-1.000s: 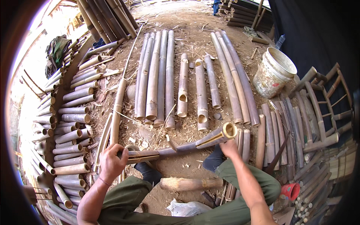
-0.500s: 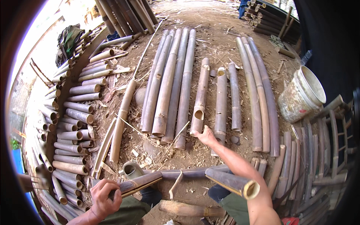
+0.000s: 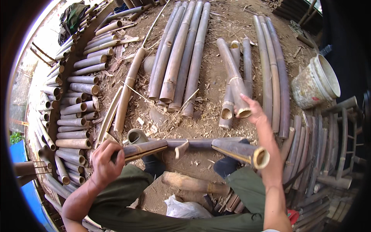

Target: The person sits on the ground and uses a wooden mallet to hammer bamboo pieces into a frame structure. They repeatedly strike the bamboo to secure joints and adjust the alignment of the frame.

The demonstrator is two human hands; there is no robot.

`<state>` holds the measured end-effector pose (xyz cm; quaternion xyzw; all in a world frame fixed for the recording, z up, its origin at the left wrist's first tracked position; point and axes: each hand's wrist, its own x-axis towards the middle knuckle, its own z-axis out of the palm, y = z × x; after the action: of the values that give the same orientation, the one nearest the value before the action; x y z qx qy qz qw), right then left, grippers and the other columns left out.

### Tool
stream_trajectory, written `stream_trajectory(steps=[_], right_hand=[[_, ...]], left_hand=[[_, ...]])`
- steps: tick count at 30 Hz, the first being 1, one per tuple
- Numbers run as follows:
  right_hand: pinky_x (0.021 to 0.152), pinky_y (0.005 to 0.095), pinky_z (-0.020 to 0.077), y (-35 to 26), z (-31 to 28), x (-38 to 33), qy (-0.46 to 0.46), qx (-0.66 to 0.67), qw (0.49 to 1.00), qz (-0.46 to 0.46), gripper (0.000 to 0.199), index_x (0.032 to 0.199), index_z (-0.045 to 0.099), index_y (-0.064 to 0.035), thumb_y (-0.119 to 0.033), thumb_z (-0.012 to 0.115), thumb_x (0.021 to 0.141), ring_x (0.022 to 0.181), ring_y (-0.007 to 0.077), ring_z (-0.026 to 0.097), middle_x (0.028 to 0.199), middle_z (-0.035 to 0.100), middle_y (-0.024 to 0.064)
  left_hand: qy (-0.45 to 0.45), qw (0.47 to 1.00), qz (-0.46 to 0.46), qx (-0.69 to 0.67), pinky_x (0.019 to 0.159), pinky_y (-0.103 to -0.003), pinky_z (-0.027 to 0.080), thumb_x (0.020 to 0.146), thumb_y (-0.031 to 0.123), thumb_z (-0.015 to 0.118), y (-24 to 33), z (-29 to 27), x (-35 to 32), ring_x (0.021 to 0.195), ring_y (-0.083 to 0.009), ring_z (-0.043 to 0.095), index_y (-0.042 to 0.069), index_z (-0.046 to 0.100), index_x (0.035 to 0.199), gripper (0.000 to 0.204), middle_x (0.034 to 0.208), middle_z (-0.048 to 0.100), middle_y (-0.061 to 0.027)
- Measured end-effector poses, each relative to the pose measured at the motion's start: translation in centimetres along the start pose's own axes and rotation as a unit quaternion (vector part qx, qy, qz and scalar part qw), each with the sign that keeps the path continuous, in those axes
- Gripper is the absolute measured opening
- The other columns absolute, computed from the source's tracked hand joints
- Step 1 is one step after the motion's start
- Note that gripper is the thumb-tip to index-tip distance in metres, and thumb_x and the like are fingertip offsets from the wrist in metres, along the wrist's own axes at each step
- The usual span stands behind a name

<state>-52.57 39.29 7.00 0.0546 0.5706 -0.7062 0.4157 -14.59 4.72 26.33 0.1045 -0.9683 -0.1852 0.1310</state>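
My left hand (image 3: 107,157) is closed around the outer end of a short, split-edged bamboo piece (image 3: 148,147) at the lower left. Farther out, my right hand (image 3: 256,110) grips the near end of a bamboo tube (image 3: 233,79), its fingers at the side of the open end. That tube slants across a second bamboo tube (image 3: 227,104), which has a cut hole near its closer end. A shorter bamboo tube (image 3: 247,63) lies just beyond. Beside my right forearm, another short bamboo piece (image 3: 237,150) points its open end toward me.
Several long bamboo poles (image 3: 181,58) lie ahead, with three more poles (image 3: 270,73) to their right. Cut bamboo lengths (image 3: 83,89) are stacked along the left. A dirty white bucket (image 3: 309,89) tilts at the right. A crosswise bamboo (image 3: 199,144) and a white bag (image 3: 185,208) are close to me.
My right hand has shifted rightward with the bamboo tube, which now slants over its neighbour; its cut holes no longer show. My left hand keeps its hold. The view has tipped downward.
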Motion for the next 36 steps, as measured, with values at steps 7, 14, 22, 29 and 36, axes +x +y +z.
stream_trajectory(steps=[7, 14, 22, 29, 36], right_hand=[[0.086, 0.0420, 0.0577, -11.1, 3.2, -20.3, 0.234, -0.595, 0.738, -0.216, 0.075, 0.136, 0.050, 0.0076, -0.040, 0.077, 0.084, 0.097, 0.0333, 0.070, 0.117, 0.067, 0.0244], [0.099, 0.0418, 0.0479, -14.0, 8.4, -35.5, 0.179, -0.572, 0.682, -0.418, 0.070, 0.134, 0.053, 0.0069, -0.035, 0.078, 0.084, 0.109, 0.0283, 0.064, 0.120, 0.065, 0.0208], [0.084, 0.0329, 0.0553, 5.1, 26.5, -29.5, -0.095, -0.096, 0.904, -0.405, 0.059, 0.129, 0.054, 0.0035, -0.033, 0.076, 0.089, 0.094, 0.0180, 0.066, 0.103, 0.068, 0.0092], [0.119, 0.0480, 0.0316, -0.1, 27.5, -28.7, 0.164, -0.492, 0.531, -0.670, 0.101, 0.154, 0.032, -0.0038, -0.026, 0.088, 0.073, 0.141, 0.0370, 0.035, 0.152, 0.034, 0.0232], [0.125, 0.0496, 0.0214, -5.9, 24.0, -27.0, 0.167, -0.760, 0.330, -0.534, 0.115, 0.156, 0.031, -0.0223, -0.031, 0.094, 0.060, 0.143, 0.0308, 0.034, 0.150, 0.039, 0.0099]], left_hand=[[-0.011, 1.000, -0.010, -0.020, 0.078, -0.040, 0.052, 0.088, 0.031, 0.067, -2.1, -0.6, 0.4, 0.092, -0.0298, 0.066, 0.006, 0.061, 0.110, 0.034, 0.103, 0.062, -0.0146], [0.102, 0.944, -0.057, -0.310, 0.103, -0.038, 0.046, 0.099, 0.045, 0.058, -0.5, -3.7, 3.4, 0.121, -0.0253, 0.057, -0.004, 0.048, 0.139, 0.064, 0.132, 0.056, -0.0179], [-0.071, 0.814, 0.011, -0.577, 0.085, -0.034, 0.056, 0.097, 0.051, 0.062, 11.5, -5.3, 6.8, 0.097, -0.0161, 0.067, -0.003, 0.056, 0.125, 0.061, 0.109, 0.068, -0.0135], [-0.050, 0.966, 0.037, -0.250, 0.070, -0.030, 0.056, 0.071, 0.044, 0.088, 7.4, -12.0, 7.9, 0.075, -0.0162, 0.068, -0.002, 0.064, 0.114, 0.067, 0.091, 0.071, -0.0112], [-0.190, 0.973, 0.129, -0.032, 0.087, -0.035, 0.054, 0.059, 0.030, 0.089, 2.9, -8.5, 7.4, 0.091, -0.0247, 0.070, 0.005, 0.068, 0.119, 0.068, 0.100, 0.074, -0.0132]])
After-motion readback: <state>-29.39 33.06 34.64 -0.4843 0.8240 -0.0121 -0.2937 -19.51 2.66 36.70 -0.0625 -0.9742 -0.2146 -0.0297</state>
